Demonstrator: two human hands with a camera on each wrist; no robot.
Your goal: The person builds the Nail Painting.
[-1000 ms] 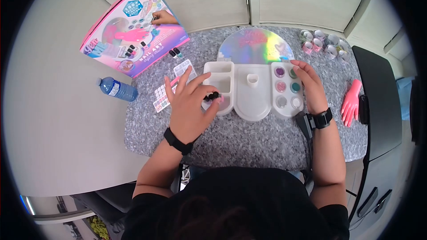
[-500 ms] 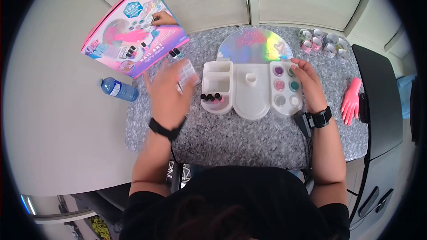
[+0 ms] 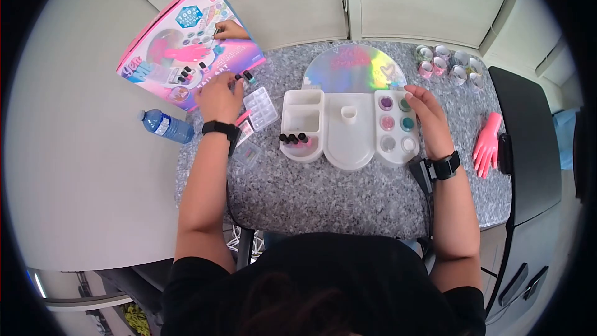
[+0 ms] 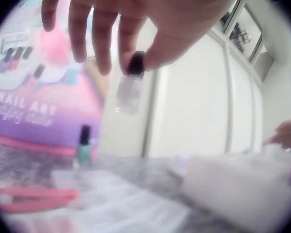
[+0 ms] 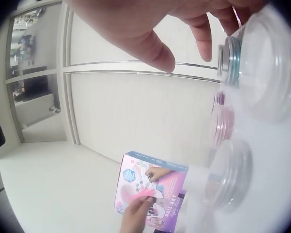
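Observation:
Between thumb and forefinger, my left hand [image 3: 220,98] pinches the black cap of a clear polish bottle [image 4: 129,92], holding it upright above the table. A green polish bottle [image 4: 84,145] stands near it, in front of the box. My right hand [image 3: 430,123] rests at the right edge of the white tray [image 3: 351,149], fingers relaxed beside the glitter pots [image 3: 407,124]; its thumb and forefinger stand apart with nothing between them in the right wrist view. Several black-capped bottles [image 3: 292,139] sit in the tray's front left compartment.
A nail art box [image 3: 186,43] and a water bottle [image 3: 166,126] stand at the left. A compartment case [image 3: 261,108] lies left of the tray. Small rolls [image 3: 459,74] and a pink model hand [image 3: 488,144] are at the right.
My left hand has moved from the tray's front left compartment to the bottles by the box and now pinches one, lifted. The right hand has stayed at the tray's edge.

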